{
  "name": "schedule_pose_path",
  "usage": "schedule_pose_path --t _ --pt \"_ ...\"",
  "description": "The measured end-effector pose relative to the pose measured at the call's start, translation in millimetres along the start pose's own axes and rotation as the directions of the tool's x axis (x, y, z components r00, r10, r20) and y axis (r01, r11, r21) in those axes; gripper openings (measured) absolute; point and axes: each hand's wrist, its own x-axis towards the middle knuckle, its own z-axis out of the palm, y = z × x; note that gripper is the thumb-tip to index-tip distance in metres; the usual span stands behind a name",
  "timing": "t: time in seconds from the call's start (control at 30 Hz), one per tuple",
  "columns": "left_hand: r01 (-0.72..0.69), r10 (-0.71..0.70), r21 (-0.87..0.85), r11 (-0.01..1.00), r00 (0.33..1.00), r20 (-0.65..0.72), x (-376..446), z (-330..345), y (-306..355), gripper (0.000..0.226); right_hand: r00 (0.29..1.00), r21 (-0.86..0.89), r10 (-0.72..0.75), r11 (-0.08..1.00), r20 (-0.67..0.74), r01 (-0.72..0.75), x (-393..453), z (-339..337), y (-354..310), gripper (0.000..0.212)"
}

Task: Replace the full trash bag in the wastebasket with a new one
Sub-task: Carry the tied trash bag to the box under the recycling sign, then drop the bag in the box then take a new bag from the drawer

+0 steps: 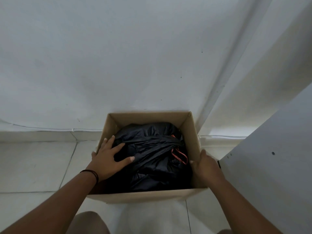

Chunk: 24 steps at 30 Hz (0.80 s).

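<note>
A cardboard box (pixel 190 129) serves as the wastebasket and stands on the floor against the wall. A full black trash bag (pixel 157 157) with a red drawstring (pixel 181 156) fills it. My left hand (pixel 108 157) lies flat on the bag's left side, fingers spread, palm over the box's left rim. My right hand (pixel 205 163) grips the box's right wall, thumb inside and fingers outside.
A white wall (pixel 135 56) rises right behind the box. A white cabinet panel (pixel 270 166) stands close to the right of the box. Pale floor tiles (pixel 33 166) stretch to the left and in front. My knees show at the bottom edge.
</note>
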Motion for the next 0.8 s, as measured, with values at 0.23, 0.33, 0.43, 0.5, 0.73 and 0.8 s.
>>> schedule_pose_path --t 0.23,0.33,0.43,0.5,0.73,0.8 --pt "-0.008 0.012 0.160 0.987 1.000 -0.023 -44 -70 43 0.072 0.999 -0.070 -0.043 0.997 0.003 0.043 -55 -87 -41 0.045" --pt "-0.012 0.017 0.116 0.993 0.999 -0.043 -71 -124 77 0.065 0.998 -0.073 -0.059 0.995 0.034 0.061 -90 -143 -65 0.043" --pt "-0.030 0.035 0.091 0.995 0.998 -0.054 -103 -180 115 0.060 0.994 -0.057 -0.084 0.995 0.066 0.088 -128 -201 -87 0.042" --pt "-0.042 0.048 0.119 0.992 0.998 -0.045 -124 -214 137 0.059 0.990 -0.069 -0.094 0.992 0.102 0.102 -153 -236 -99 0.044" --pt "-0.048 0.054 0.137 0.989 0.998 -0.040 -201 -317 196 0.058 0.993 -0.007 -0.086 0.996 0.077 0.086 -234 -347 -120 0.041" --pt "-0.061 0.067 0.141 0.988 0.997 -0.038 -219 -335 205 0.058 0.994 0.017 -0.084 0.996 0.064 0.083 -255 -363 -122 0.042"
